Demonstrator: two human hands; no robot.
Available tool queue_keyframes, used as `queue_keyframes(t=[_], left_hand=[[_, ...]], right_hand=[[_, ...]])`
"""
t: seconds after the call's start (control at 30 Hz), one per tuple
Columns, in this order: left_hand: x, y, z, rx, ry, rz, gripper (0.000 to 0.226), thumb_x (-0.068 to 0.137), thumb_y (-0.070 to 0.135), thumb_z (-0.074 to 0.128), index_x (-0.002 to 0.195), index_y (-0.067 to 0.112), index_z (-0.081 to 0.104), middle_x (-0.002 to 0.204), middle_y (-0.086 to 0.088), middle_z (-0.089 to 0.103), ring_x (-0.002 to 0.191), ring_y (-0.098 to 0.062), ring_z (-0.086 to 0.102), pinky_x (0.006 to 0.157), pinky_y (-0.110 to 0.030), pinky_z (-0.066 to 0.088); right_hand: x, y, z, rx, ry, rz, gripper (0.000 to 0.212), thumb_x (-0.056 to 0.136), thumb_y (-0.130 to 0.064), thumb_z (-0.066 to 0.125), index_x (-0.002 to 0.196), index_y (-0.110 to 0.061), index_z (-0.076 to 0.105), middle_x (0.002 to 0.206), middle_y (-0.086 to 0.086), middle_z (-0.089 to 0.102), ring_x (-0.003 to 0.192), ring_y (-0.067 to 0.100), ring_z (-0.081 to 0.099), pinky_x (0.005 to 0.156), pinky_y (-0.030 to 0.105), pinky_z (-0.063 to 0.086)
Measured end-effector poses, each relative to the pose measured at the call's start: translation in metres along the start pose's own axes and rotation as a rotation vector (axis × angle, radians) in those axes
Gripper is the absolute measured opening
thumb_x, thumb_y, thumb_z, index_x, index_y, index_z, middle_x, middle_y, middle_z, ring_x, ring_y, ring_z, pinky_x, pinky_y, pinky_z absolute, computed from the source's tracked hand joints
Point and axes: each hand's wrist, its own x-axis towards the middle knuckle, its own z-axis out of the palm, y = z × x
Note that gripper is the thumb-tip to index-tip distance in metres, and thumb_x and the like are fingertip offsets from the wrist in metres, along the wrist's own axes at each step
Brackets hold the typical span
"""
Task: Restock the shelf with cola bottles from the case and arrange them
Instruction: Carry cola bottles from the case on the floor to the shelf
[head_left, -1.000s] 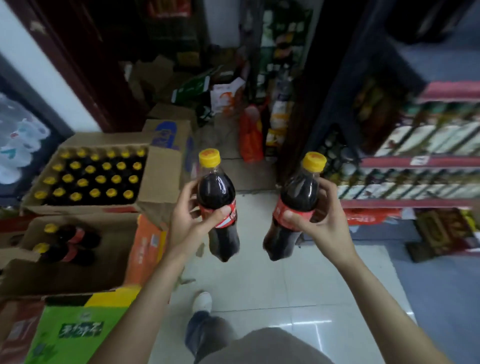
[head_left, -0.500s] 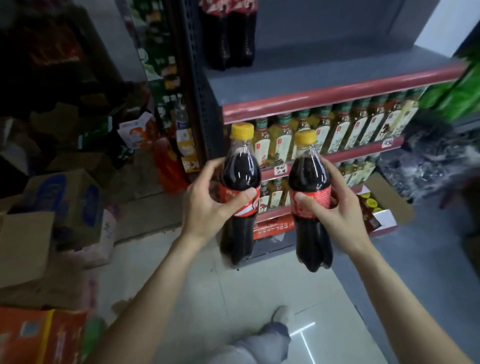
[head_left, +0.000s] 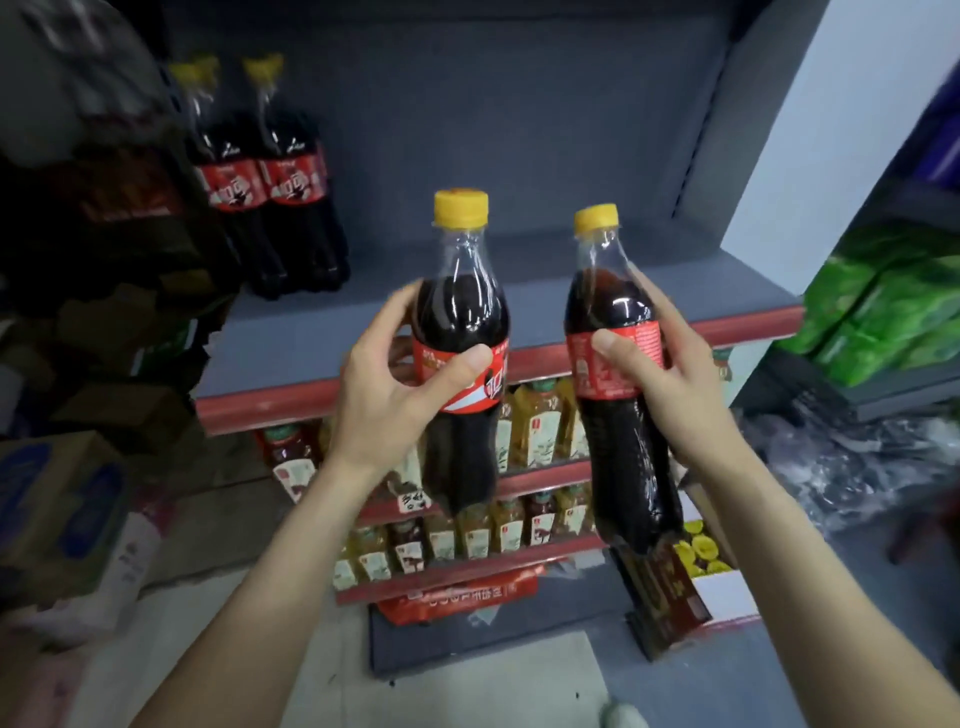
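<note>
Holding 2 bottles upright in front of us, we stand facing the shelving. Our left hand (head_left: 395, 384) wraps its fingers and thumb around the red label of 1 yellow-capped clear plastic cola bottle (head_left: 460, 332), and our right hand (head_left: 670, 379) grips a 2nd yellow-capped cola bottle (head_left: 615, 364) the same way at its label. We judge the mid-body grip keeps each bottle balanced and its base free to set down flat. Both bottles hang in the air, short of the red front lip, not yet on any surface.

Beyond them lies the grey metal shelf with a red edge strip (head_left: 322, 338), its broad middle and right bare, which is why we aim there. At its back left stand a few dark cola bottles with red labels (head_left: 270, 182), close together; we judge new ones should line up beside them. Below, lower tiers carry rows of small yellow-liquid bottles with pale labels (head_left: 535, 431). The case is out of view.
</note>
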Motion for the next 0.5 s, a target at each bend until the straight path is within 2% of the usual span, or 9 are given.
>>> queue_keyframes(t=[0.17,0.3,0.43,0.5], left_hand=[[0.052,0.029,0.084,0.031,0.11,0.153,0.06,0.07,0.04,0.075,0.124,0.024,0.052,0.119,0.003,0.064,0.111,-0.017,0.061,0.091,-0.034,0.051],[0.088,0.039,0.156,0.068,0.213,0.214,0.061,0.07,0.033,0.079,0.122,0.035,0.047,0.122,0.007,0.06,0.114,-0.014,0.06,0.093,-0.033,0.052],[0.126,0.026,0.216,0.182,0.254,0.235,0.065,0.07,0.033,0.082,0.125,0.033,0.046,0.127,0.005,0.057,0.119,-0.013,0.056,0.097,-0.041,0.05],[0.145,0.017,0.243,0.219,0.269,0.219,0.066,0.07,0.031,0.083,0.126,0.029,0.049,0.129,0.007,0.057,0.121,-0.01,0.054,0.099,-0.04,0.048]], right_hand=[[0.072,0.002,-0.084,0.037,-0.001,-0.179,0.068,0.072,-0.049,0.065,0.134,-0.034,0.044,0.116,-0.019,0.063,0.102,-0.006,0.061,0.083,0.009,0.045],[0.123,0.01,-0.146,0.048,0.001,-0.31,0.069,0.074,-0.04,0.07,0.135,-0.022,0.044,0.126,-0.008,0.058,0.112,0.0,0.057,0.086,0.01,0.044],[0.169,0.032,-0.19,0.008,-0.126,-0.407,0.067,0.079,-0.027,0.075,0.134,-0.027,0.037,0.13,-0.014,0.052,0.12,0.003,0.053,0.095,0.019,0.045],[0.192,0.05,-0.202,-0.012,-0.15,-0.434,0.07,0.078,-0.02,0.078,0.134,-0.028,0.037,0.132,-0.013,0.051,0.123,0.004,0.051,0.097,0.019,0.043]])
